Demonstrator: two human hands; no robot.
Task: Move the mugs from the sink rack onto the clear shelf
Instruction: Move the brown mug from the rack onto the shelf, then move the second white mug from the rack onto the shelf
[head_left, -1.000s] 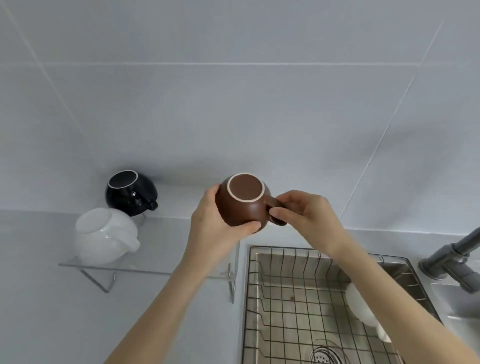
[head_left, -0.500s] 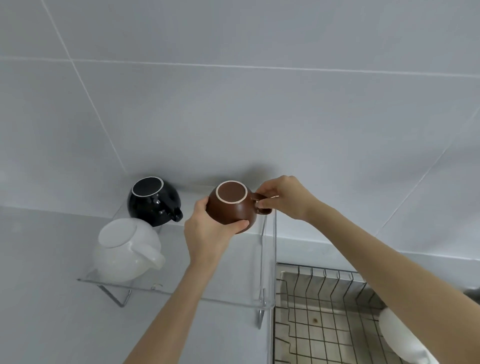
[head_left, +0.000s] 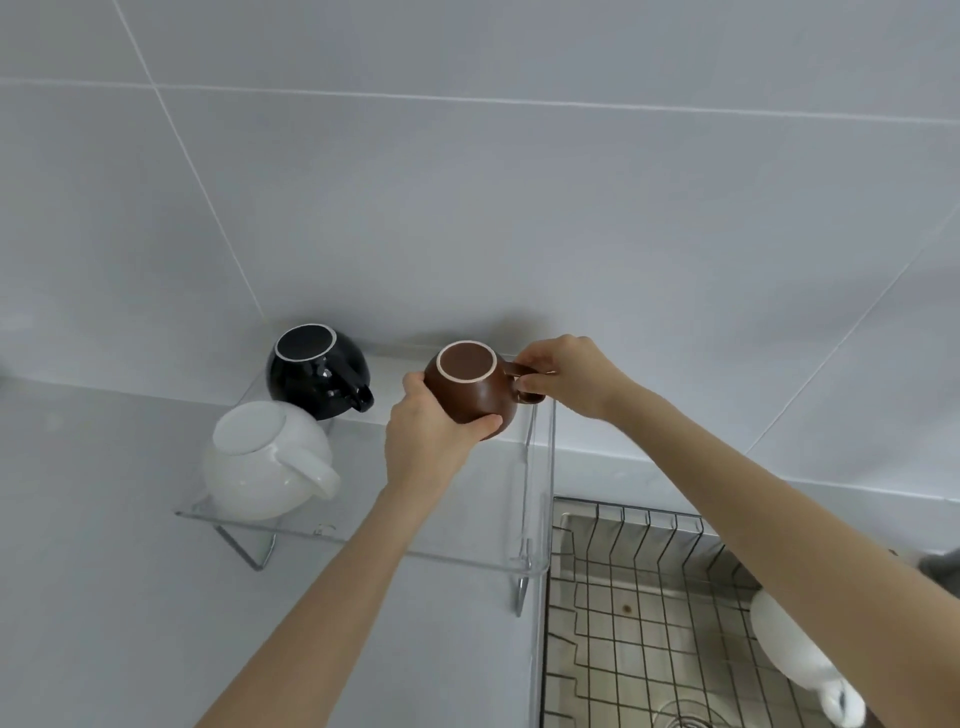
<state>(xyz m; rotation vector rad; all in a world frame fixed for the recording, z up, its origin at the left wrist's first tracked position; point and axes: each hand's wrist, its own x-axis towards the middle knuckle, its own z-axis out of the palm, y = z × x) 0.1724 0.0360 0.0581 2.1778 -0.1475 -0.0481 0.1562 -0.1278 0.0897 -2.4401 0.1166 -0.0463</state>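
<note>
A brown mug (head_left: 470, 382) is upside down over the back right part of the clear shelf (head_left: 426, 556). My left hand (head_left: 431, 441) wraps its near side, and my right hand (head_left: 566, 376) pinches its handle. Whether the mug touches the shelf I cannot tell. A black mug (head_left: 314, 371) and a white mug (head_left: 265, 462) stand upside down on the shelf's left half. Another white mug (head_left: 800, 660) lies in the sink rack (head_left: 639, 613) at the lower right, partly hidden by my right arm.
The shelf stands on thin metal legs (head_left: 249, 551) on a pale counter (head_left: 98, 545), against a tiled wall (head_left: 467, 182). The rack sits in the sink just right of the shelf's right edge.
Both hands have carried the brown mug left and back, from above the rack's corner to over the shelf, and a little lower. The view has shifted left with them.
</note>
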